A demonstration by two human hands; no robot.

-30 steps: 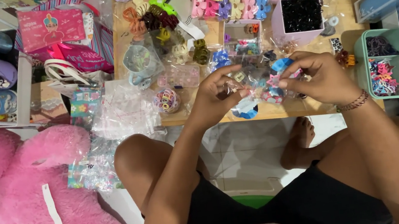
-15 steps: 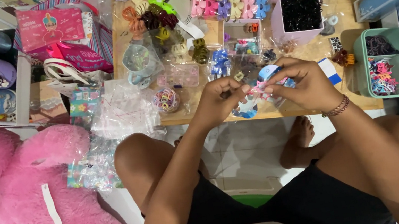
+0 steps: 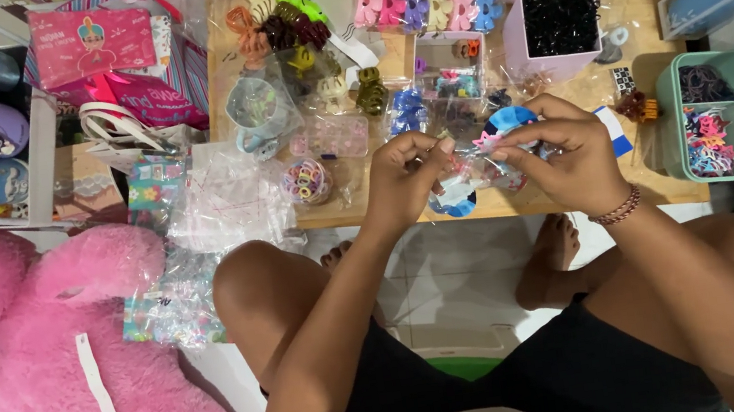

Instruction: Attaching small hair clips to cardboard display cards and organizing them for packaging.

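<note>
Both my hands meet over the near edge of a low wooden table (image 3: 567, 197). My left hand (image 3: 404, 180) and my right hand (image 3: 565, 154) pinch a small clear plastic packet (image 3: 476, 162) between them; it holds little coloured pieces, with a blue-and-white round item showing at its top and bottom. A beaded bracelet sits on my right wrist. My knees frame the view below the table edge.
The table carries hair clips, a pink box of black hair ties (image 3: 558, 21), a clear cup (image 3: 256, 109) and coloured elastics (image 3: 306, 181). A green tray (image 3: 708, 115) of clips stands at the right. Plastic bags (image 3: 228, 202), pink pouches and a big pink plush toy (image 3: 64, 363) lie left.
My hands have drawn closer together and shifted slightly left, still working the same small packet; the blue-and-white piece now shows above my right hand's fingers.
</note>
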